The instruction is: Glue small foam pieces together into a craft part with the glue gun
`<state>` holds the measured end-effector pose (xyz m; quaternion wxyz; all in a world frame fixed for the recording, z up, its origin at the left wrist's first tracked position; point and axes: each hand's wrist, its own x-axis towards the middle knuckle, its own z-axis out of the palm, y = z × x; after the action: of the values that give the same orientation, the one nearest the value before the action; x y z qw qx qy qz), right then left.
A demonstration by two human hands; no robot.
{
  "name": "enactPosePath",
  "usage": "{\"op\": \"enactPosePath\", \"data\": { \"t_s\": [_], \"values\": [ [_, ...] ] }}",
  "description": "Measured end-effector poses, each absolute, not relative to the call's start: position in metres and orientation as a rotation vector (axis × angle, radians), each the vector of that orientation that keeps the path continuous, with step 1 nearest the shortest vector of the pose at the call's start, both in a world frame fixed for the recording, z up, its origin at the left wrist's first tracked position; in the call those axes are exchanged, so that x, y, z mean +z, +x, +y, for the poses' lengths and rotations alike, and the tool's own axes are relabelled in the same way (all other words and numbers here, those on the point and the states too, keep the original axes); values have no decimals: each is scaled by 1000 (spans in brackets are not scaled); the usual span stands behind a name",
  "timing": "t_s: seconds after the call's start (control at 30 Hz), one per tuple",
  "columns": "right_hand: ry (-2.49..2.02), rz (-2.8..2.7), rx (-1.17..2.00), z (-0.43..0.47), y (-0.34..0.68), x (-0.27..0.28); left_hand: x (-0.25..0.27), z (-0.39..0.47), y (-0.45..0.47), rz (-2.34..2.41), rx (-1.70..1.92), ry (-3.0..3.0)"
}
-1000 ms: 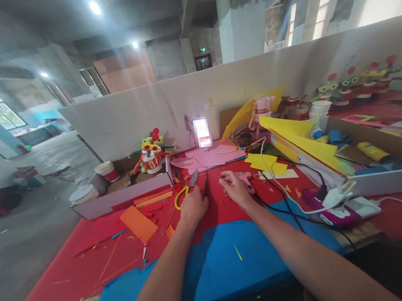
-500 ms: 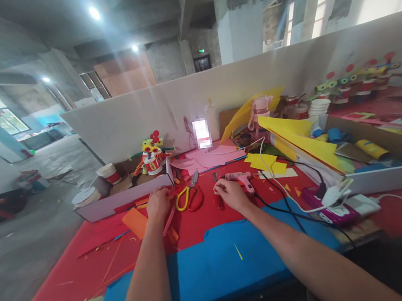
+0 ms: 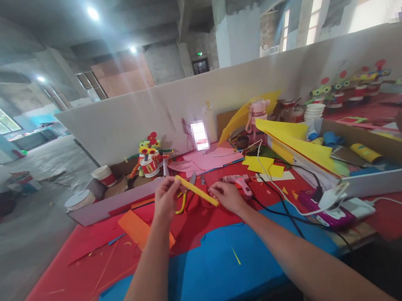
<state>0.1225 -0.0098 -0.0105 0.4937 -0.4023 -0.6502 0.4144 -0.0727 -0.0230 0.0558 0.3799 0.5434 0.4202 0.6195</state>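
Observation:
A narrow yellow strip (image 3: 195, 189) is stretched slantwise between my hands over the red table covering. My left hand (image 3: 166, 199) pinches its upper left end. My right hand (image 3: 227, 197) has its fingers closed at the lower right end. Partly hidden behind the strip and my left hand lie scissors (image 3: 181, 204) with a yellow handle. Just beyond my right hand rests a pink glue gun (image 3: 242, 184) with a black cord. Orange sheet pieces (image 3: 135, 228) lie beside my left forearm.
Blue sheet material (image 3: 201, 272) covers the front edge. A box at the left holds cups and a colourful figure (image 3: 151, 158). A box (image 3: 400, 179) of tubes stands right, near a purple power strip (image 3: 327, 212) with trailing cords. Pink sheets (image 3: 206, 161) lie behind.
My left hand has risen slightly and moved right, and now holds a yellow strip. My right hand has shifted slightly left to its other end. The scissors are now partly covered.

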Motion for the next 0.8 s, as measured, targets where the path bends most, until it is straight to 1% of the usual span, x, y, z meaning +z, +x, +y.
{"op": "enactPosePath", "data": {
  "t_s": [0.1,0.17,0.2,0.23,0.37,0.43,0.5,0.7,0.8],
  "values": [
    [-795,-1406,1450,-17,125,-1,41,-26,-48,933,1327,1301],
    [-698,-1425,1617,-22,125,3,33,-27,-36,945,1288,1318],
    [-700,-1472,1609,-23,124,3,30,-26,-32,971,1307,1329],
    [-740,-1536,1535,-24,124,2,27,-26,-30,1006,1347,1334],
    [-952,-1819,911,-24,123,-1,21,-22,-29,1128,1470,1299],
    [-923,-1903,759,-24,124,-1,20,-22,-31,1101,1470,1284],
    [-873,-1920,779,-24,124,1,20,-22,-32,1026,1460,1285],
    [-829,-1768,1188,-27,121,4,17,-22,-32,944,1442,1299],
    [-828,-1718,1305,-28,120,5,15,-21,-34,962,1433,1320]
  ]
}}
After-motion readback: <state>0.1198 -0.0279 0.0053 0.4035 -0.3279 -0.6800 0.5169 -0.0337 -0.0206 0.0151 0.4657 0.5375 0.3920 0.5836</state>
